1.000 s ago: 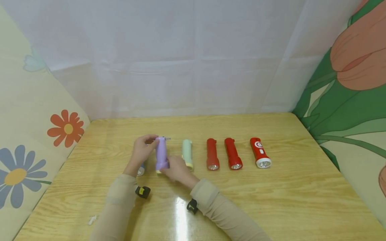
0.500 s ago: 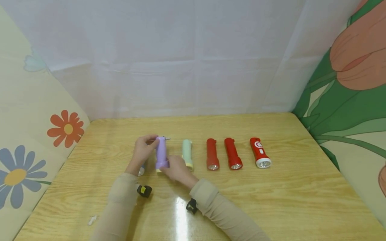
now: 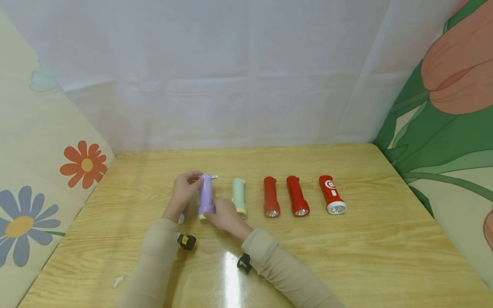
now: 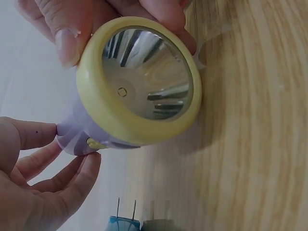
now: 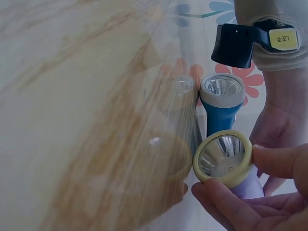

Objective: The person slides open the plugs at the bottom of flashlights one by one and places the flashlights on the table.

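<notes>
Both hands are on a purple flashlight (image 3: 206, 194) with a pale yellow ring round its lens. At its tail end, my left hand (image 3: 182, 191) pinches the body between thumb and fingers. My right hand (image 3: 226, 214) grips the head end, its thumb and fingers beside the yellow ring (image 4: 111, 113). Metal prongs (image 3: 214, 176) stick out sideways from the tail. To the left lies a blue flashlight (image 5: 220, 113) with a whitish head, mostly hidden by my left hand in the head view. A mint green flashlight (image 3: 239, 192) lies just past my right hand, which overlaps its lower end.
Two red flashlights (image 3: 271, 196) and a red one with a white head (image 3: 332, 194) continue the row rightward on the wooden table (image 3: 369, 261). A small white scrap (image 3: 117, 281) lies at the front left. A white cloth backdrop (image 3: 246, 85) hangs behind the table.
My left wrist and forearm have shifted slightly to the right, and the prongs at the purple flashlight's tail show brighter. Both hands keep their hold; the row of other flashlights is unchanged.
</notes>
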### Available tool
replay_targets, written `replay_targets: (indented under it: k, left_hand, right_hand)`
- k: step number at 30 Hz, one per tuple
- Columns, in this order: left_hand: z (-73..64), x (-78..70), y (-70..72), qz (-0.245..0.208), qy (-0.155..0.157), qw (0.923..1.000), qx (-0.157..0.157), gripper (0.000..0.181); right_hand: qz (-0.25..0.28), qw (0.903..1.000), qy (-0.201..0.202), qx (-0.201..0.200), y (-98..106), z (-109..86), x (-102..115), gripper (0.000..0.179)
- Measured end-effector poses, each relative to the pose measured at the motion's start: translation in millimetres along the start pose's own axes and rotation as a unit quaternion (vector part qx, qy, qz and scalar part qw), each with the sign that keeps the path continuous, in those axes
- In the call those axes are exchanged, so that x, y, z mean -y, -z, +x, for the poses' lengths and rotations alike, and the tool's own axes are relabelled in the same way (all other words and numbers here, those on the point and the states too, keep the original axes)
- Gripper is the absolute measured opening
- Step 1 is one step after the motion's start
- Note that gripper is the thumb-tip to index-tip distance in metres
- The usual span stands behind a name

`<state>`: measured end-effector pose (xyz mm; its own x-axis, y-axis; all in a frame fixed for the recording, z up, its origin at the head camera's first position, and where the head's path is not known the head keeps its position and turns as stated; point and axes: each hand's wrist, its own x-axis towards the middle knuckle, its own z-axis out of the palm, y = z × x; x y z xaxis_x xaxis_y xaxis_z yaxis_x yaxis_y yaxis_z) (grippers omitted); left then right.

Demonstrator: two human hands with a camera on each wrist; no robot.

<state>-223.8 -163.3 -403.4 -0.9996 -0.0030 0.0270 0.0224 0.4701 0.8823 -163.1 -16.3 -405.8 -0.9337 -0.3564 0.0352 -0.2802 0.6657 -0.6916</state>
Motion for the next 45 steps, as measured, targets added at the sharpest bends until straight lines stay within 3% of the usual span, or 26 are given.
replay_targets:
  k: [8,18,23,31,45]
  left_hand:
    - [0.8,-2.1,0.1,0.016,0.003,0.9998,0.006,0.029]
    - [2.4,-1.6,-1.6,0.021,0.037,0.9988,0.026,0.032]
    - [2.7,-0.5,-2.8,0.026,0.053,0.9977,0.033,0.033]
    - [5.9,2.8,-5.8,0.029,0.033,0.9987,0.027,0.032]
    - [8.4,3.8,-9.6,0.028,0.049,0.9979,0.033,0.032]
  right_hand:
    - [0.014,0.9998,-0.010,0.007,-1.4,0.3,0.6,0.023]
    - [-0.011,0.9999,-0.011,0.000,-3.3,1.7,0.9,0.023]
    - [0.018,0.9993,-0.030,0.016,-3.4,1.4,1.0,0.025]
    - [0.033,0.9979,-0.047,0.030,-2.5,2.7,0.7,0.024]
    - [0.043,0.9978,-0.042,0.026,-0.8,2.4,0.6,0.021]
